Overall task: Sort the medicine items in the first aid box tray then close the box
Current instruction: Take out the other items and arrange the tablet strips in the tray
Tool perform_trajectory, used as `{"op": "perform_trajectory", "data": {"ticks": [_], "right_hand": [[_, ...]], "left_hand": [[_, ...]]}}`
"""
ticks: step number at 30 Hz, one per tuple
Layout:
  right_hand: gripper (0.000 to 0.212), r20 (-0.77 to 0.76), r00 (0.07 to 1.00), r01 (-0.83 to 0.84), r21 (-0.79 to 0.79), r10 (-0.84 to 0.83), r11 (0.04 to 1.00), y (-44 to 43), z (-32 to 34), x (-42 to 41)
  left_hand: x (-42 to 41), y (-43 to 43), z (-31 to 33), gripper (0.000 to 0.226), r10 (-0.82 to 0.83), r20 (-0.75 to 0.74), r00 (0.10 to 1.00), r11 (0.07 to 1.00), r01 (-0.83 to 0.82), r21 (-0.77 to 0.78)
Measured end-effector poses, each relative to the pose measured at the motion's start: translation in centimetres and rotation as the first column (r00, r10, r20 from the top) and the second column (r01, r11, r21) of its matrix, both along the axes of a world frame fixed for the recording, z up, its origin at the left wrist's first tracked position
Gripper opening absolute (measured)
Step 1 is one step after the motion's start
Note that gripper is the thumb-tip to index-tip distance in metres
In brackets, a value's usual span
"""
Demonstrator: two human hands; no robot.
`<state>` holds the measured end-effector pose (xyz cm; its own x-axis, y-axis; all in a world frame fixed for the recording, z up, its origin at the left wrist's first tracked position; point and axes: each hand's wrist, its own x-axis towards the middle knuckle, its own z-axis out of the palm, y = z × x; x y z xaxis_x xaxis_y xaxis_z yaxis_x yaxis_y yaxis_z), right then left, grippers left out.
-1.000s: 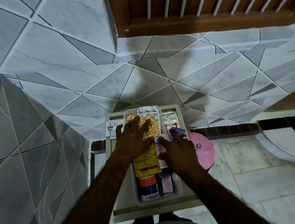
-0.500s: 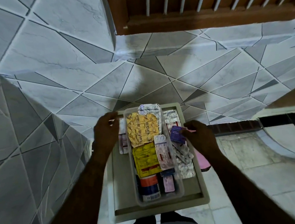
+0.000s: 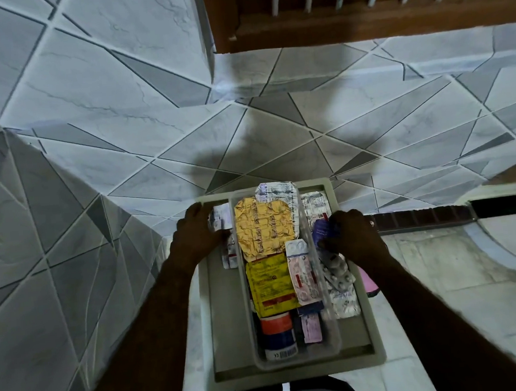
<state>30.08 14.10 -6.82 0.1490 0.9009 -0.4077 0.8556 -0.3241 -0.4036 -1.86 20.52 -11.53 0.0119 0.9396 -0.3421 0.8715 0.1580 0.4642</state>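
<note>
Tray: a clear tray [image 3: 333, 340] sits in the middle of the grey box [image 3: 295, 374], its long axis running from the person toward the tiled wall [image 3: 120, 113].
In the tray: crumpled yellow foil [image 3: 262, 229] and a silver strip [image 3: 276, 190] at the far end; a yellow packet [image 3: 273, 286] and a pink-white strip [image 3: 301, 272] in the middle; an orange-and-blue roll [image 3: 276, 332] at the near end.
Beside the tray: loose pill strips [image 3: 338, 269] lie in the box on its right side, and more strips [image 3: 221, 219] on its left.
Left hand [image 3: 201, 233]: lies over the left strips, fingers bent; whether its grip holds them cannot be told.
Right hand [image 3: 355, 237]: its grip pinches a purple packet [image 3: 322, 230] just right of the tray wall.
Around: a pink thing [image 3: 369, 282] shows past the box's right edge.
</note>
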Motion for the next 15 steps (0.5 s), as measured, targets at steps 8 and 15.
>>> {"op": "perform_trajectory", "data": {"ticks": [8, 15], "right_hand": [[0.034, -0.227, 0.944, 0.237, -0.041, -0.240, 0.971, 0.3, -0.8, 1.1], [0.019, -0.454, 0.766, 0.402, -0.215, -0.455, 0.890, -0.3, -0.4, 2.0]], "left_hand": [[-0.4, -0.3, 1.7, 0.085, 0.048, 0.046, 0.998, 0.999, -0.049, 0.008], [-2.9, -2.3, 1.1, 0.071, 0.131, 0.184, 0.974, 0.991, -0.135, 0.010]]}}
